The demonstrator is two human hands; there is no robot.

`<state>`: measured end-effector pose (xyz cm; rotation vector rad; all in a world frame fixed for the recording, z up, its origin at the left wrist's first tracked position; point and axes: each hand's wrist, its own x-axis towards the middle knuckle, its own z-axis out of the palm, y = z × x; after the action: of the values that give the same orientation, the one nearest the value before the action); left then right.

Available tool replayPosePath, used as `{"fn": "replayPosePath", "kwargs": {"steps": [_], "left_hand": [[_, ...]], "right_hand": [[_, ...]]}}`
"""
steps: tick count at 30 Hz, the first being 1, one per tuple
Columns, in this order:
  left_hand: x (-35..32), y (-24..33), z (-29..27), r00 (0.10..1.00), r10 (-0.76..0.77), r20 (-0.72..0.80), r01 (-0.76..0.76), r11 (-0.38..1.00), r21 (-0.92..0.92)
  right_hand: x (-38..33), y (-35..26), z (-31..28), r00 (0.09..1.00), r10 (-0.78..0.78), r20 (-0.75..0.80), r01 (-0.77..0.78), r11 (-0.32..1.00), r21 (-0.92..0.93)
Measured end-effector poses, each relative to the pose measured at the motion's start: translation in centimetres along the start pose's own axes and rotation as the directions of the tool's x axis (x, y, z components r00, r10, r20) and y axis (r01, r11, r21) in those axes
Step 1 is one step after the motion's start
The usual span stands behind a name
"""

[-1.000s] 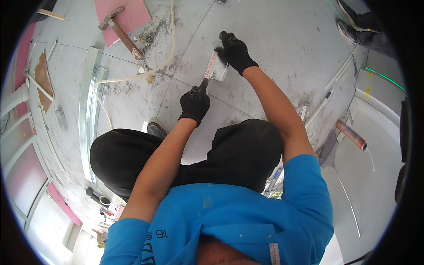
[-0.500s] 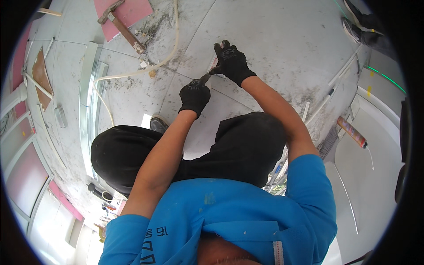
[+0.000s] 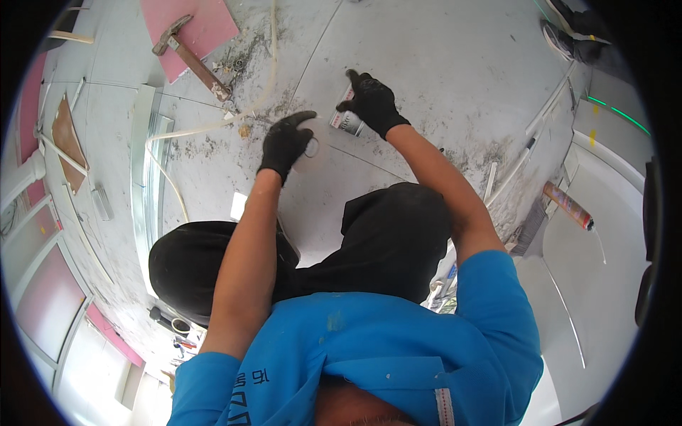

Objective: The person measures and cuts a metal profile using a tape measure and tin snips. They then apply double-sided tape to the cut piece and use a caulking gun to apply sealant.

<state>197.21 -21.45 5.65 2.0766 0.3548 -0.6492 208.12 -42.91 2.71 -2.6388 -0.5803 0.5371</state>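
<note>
My left hand (image 3: 284, 144), in a black glove, curves its thumb and fingers about a pale, see-through round thing (image 3: 317, 155) with a ring at its middle; its kind is unclear. Just right of it, my right hand (image 3: 373, 103), gloved alike, holds a small printed container (image 3: 348, 122) in white, grey and red. The fingers cover its upper part, and I cannot tell whether it is a can or a box. Both hands are over the grey floor beyond my bent knees, apart from each other.
A claw hammer (image 3: 192, 58) lies partly on a pink sheet (image 3: 213, 25). A pale hose (image 3: 202, 132) winds beside metal channels (image 3: 148, 163). A foam can (image 3: 568, 206) is at right. Another person's shoe (image 3: 556, 40) shows at upper right. Dirt marks the floor (image 3: 440, 64).
My left hand has drawn away leftward from the right hand, and the pale round thing now shows by its fingers. More of the printed container shows under my right hand.
</note>
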Motion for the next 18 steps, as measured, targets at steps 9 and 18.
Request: {"fn": "replayPosePath", "kwargs": {"steps": [9, 18], "left_hand": [[-1.8, 3.0, 2.3, 0.92, 0.311, -0.236, -0.3, 0.95, 0.083], [-2.2, 5.0, 4.1, 0.899, 0.32, -0.298, -0.27, 0.943, 0.196]], "right_hand": [[2.0, 5.1, 0.5, 0.955, 0.193, -0.223, -0.107, 0.931, 0.348], [-4.4, 3.0, -4.6, 0.919, 0.05, -0.391, 0.062, 0.961, 0.268]]}}
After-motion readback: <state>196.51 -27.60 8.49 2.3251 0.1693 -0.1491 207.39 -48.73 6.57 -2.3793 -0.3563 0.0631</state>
